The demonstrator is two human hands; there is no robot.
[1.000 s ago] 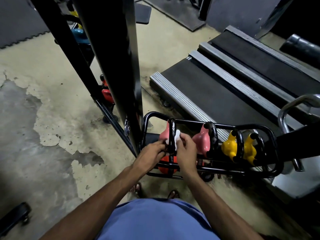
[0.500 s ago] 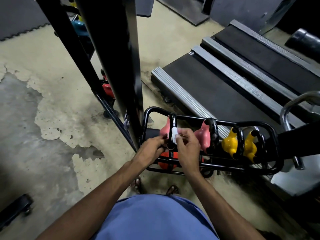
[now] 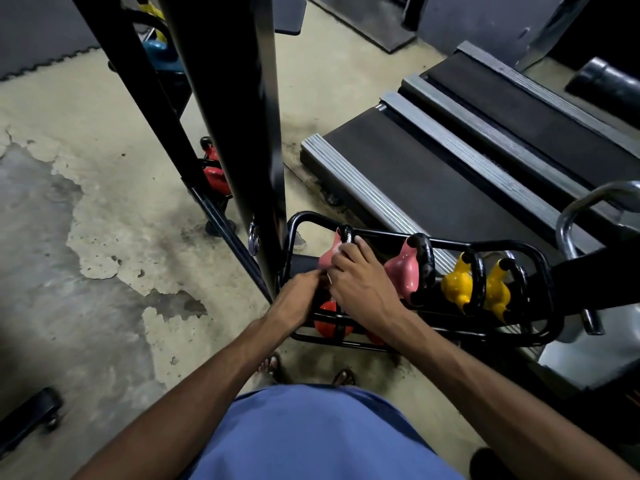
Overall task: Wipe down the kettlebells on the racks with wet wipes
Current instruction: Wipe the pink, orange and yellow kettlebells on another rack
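The right hand lies over the leftmost pink, pear-shaped kettlebell with a black loop handle. Its fingers bend down round the bell's body and its fingertips reach up to the base of the handle. A small white wet wipe shows only as a pale sliver under those fingers, held against the pink surface. The left hand reaches in from the left and meets the lower near side of the same kettlebell. Its fingertips are hidden behind the right hand, so I cannot tell whether it grips or only steadies.

That kettlebell sits at the left end of the top tier of a low black tubular steel rack. Just to its right stands a second pink kettlebell, then two bright yellow kettlebells side by side, all with black handles. On the tier below, under the hands, an orange-red kettlebell shows between the bars.

A thick black upright post rises just left of the rack. Behind it a red kettlebell and, higher up, a blue kettlebell sit on another frame. Two treadmill decks with dark belts and grey ribbed side rails lie to the right of the rack. The concrete floor with peeling beige paint spreads to the left. At the bottom are the person's blue shirt and sandalled feet.
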